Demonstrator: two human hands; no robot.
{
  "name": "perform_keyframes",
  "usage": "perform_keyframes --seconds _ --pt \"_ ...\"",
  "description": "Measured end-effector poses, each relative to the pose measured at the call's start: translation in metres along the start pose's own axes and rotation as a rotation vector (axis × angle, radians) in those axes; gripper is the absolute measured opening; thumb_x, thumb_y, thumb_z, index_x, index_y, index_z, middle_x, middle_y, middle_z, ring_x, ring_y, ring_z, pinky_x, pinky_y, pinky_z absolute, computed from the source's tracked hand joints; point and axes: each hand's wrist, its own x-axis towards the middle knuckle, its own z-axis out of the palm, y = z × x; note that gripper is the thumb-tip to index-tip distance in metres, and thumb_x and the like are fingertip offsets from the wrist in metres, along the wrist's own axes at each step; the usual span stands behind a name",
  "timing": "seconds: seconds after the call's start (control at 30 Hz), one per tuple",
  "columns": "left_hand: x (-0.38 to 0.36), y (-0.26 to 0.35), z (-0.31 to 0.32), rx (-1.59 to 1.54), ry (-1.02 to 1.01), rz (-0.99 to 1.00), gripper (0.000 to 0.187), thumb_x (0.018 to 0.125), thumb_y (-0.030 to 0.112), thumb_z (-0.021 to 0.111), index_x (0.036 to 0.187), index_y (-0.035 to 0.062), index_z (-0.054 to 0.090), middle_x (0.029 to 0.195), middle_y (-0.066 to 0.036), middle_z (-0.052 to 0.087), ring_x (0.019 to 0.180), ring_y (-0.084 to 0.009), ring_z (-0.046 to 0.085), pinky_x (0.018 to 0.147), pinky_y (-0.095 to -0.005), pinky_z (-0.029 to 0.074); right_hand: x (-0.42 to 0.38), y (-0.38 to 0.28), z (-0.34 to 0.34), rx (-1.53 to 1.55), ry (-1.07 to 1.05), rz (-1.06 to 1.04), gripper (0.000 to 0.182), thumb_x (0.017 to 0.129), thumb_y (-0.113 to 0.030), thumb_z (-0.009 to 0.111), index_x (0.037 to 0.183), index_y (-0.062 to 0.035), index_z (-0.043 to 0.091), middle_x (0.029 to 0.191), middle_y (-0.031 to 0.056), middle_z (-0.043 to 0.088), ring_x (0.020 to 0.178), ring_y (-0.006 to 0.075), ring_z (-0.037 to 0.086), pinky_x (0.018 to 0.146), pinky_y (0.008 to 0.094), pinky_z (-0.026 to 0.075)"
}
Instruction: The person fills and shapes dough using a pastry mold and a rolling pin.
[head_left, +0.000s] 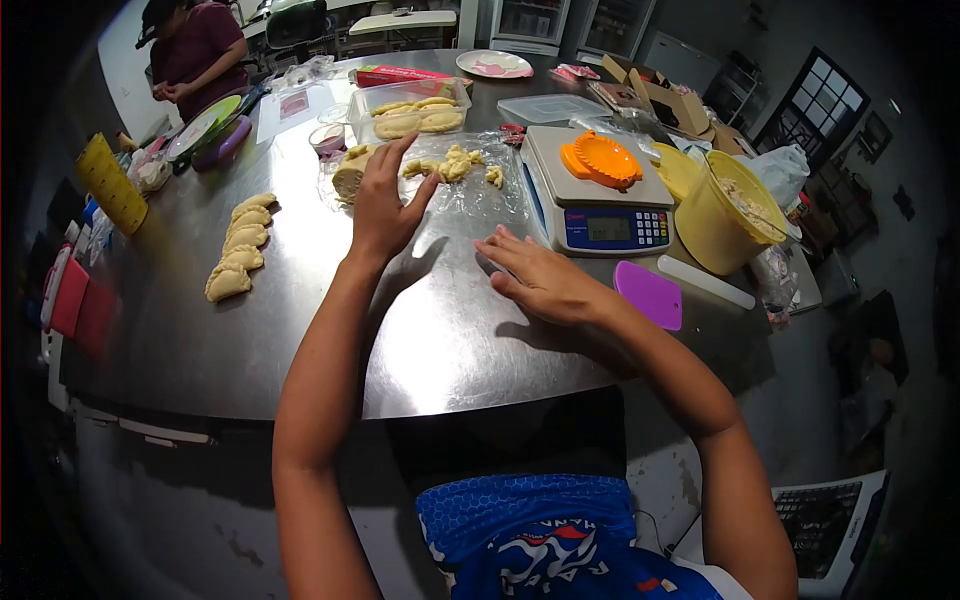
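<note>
My left hand is raised over the steel table, fingers stretched and nothing in them. Just behind it lies a roll of dough, partly hidden by the hand. Dough scraps rest on a sheet of plastic wrap beyond my fingers. My right hand hovers palm down with spread fingers, empty, left of a purple dough scraper. An orange dumpling press sits on the digital kitchen scale. To the left, several crimped turnovers stand in a row.
A clear container of turnovers stands at the back. On the right are a yellow tub of filling and a white rolling pin. A yellow cylinder stands at left. Another person is across the table.
</note>
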Motion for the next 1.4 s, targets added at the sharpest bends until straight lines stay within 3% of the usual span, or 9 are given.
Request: perform_keyframes --seconds 0.1,0.27,0.5,0.7,0.87,0.93,1.07,1.27,1.4 --pt "0.002 -0.002 -0.001 0.006 0.017 0.031 0.052 0.084 0.024 0.069 0.13 0.005 0.052 0.117 -0.019 0.058 0.108 -0.0366 0.056 0.093 -0.0416 0.045 0.016 -0.009 0.002 -0.258 -0.017 0.061 0.079 0.095 -0.065 0.029 0.146 -0.0042 0.035 0.147 0.0278 0.034 0.143 0.0378 0.022 0.117 0.0501 0.016" --pt "0.001 0.003 -0.006 -0.001 -0.012 -0.024 0.053 0.084 0.021 0.07 0.13 0.0018 0.052 0.121 -0.02 0.059 0.115 -0.0344 0.057 0.098 -0.0408 0.044 0.042 0.014 0.001 -0.166 0.061 0.13 0.088 0.092 -0.07 0.031 0.139 0.0035 0.042 0.143 0.033 0.036 0.14 0.0426 0.027 0.115 0.0521 0.021" --pt "-0.001 0.001 -0.005 0.014 0.002 -0.006 0.053 0.084 0.023 0.069 0.131 0.0033 0.051 0.118 -0.02 0.059 0.111 -0.0355 0.057 0.095 -0.0404 0.045 -0.047 -0.004 0.019 -0.177 0.237 0.06 0.091 0.091 -0.065 0.042 0.138 0.0119 0.035 0.143 0.0333 0.035 0.14 0.0424 0.027 0.115 0.0461 0.023" --pt "-0.001 0.001 -0.005 0.003 0.001 -0.021 0.054 0.084 0.025 0.069 0.131 0.0045 0.052 0.117 -0.021 0.059 0.108 -0.0354 0.058 0.093 -0.0405 0.046 -0.112 -0.011 0.007 -0.089 0.156 0.102 0.091 0.09 -0.067 0.042 0.143 0.0059 0.031 0.143 0.0304 0.037 0.138 0.0421 0.031 0.114 0.0451 0.027" --pt "0.0 0.0 -0.002 0.001 0.002 -0.002 0.053 0.084 0.023 0.07 0.13 0.003 0.052 0.118 -0.02 0.059 0.11 -0.0348 0.058 0.094 -0.0403 0.045 -0.118 -0.016 0.016 0.415 0.206 -0.08 0.066 0.096 -0.054 0.044 0.136 -0.0013 0.047 0.138 0.0262 0.047 0.137 0.0412 0.034 0.114 0.0434 0.028" --pt "0.0 -0.001 -0.002 -0.003 -0.011 -0.005 0.053 0.084 0.023 0.07 0.13 0.0025 0.052 0.118 -0.021 0.059 0.111 -0.0346 0.058 0.095 -0.0405 0.045 -0.107 -0.021 0.027 0.319 0.189 -0.158 0.046 0.093 -0.031 0.059 0.129 -0.0031 0.056 0.135 0.0231 0.051 0.136 0.0386 0.038 0.112 0.0422 0.032" --pt "0.0 0.001 -0.005 0.009 0.011 -0.005 0.053 0.084 0.022 0.07 0.13 0.0018 0.052 0.118 -0.021 0.06 0.111 -0.034 0.058 0.095 -0.0405 0.045 -0.101 -0.042 0.036 0.206 0.268 -0.096 0.043 0.079 -0.008 0.071 0.121 -0.0032 0.062 0.13 0.0189 0.056 0.125 0.0351 0.051 0.105 0.0415 0.042" --pt "0.0 0.001 -0.003 0.0 0.002 -0.007 0.053 0.084 0.021 0.07 0.13 0.0018 0.052 0.118 -0.021 0.06 0.111 -0.035 0.058 0.096 -0.0411 0.044 -0.075 -0.03 0.012 0.566 0.354 -0.078 0.025 0.082 -0.002 0.068 0.107 -0.0004 0.067 0.108 0.0121 0.066 0.096 0.0177 0.064 0.083 0.0285 0.051" --pt "0.001 0.003 -0.004 0.006 0.012 0.011 0.053 0.083 0.021 0.07 0.129 0.002 0.052 0.116 -0.021 0.06 0.109 -0.0356 0.058 0.095 -0.0409 0.044 -0.02 -0.038 0.011 0.768 0.349 0.0 0.016 0.084 -0.007 0.07 0.099 0.0005 0.069 0.09 0.0046 0.068 0.081 0.0101 0.061 0.074 0.0251 0.05"
